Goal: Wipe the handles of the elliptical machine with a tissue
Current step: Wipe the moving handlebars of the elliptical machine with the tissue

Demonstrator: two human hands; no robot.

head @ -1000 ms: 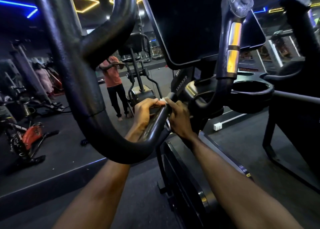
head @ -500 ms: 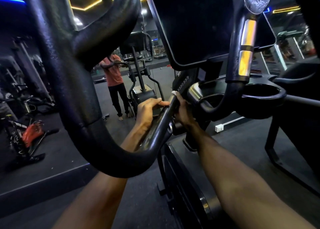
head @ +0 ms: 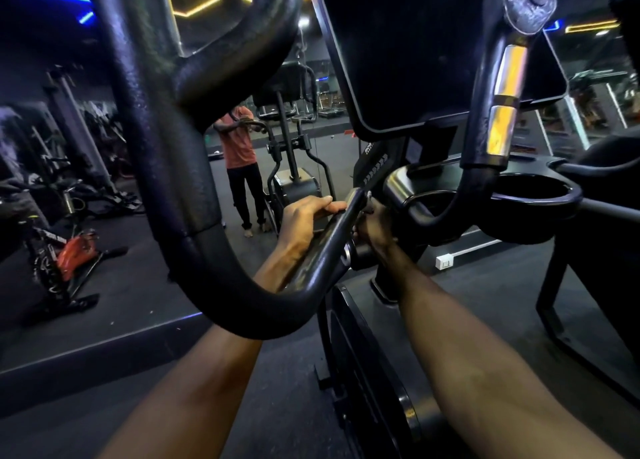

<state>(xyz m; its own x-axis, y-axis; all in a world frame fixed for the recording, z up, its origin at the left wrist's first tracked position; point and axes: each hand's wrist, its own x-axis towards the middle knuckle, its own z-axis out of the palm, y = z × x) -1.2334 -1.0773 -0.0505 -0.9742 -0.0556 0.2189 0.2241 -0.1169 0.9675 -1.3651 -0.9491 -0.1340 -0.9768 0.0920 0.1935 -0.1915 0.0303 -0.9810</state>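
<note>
Your left hand (head: 304, 221) curls over the thin black bar (head: 325, 247) of the elliptical's left handle (head: 194, 188), fingers wrapped on top. Your right hand (head: 375, 228) grips the same bar from the right, just below the console (head: 415, 60). A white scrap of tissue (head: 369, 195) peeks out above the right hand's fingers, pinched against the bar. The right handle (head: 498, 105) stands apart, untouched.

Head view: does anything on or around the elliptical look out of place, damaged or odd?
Nothing stands out. The left hand and right hand both grip the slanted black bar, with a scrap of white tissue showing at the right hand. The handle with metal plates looks intact.
</note>
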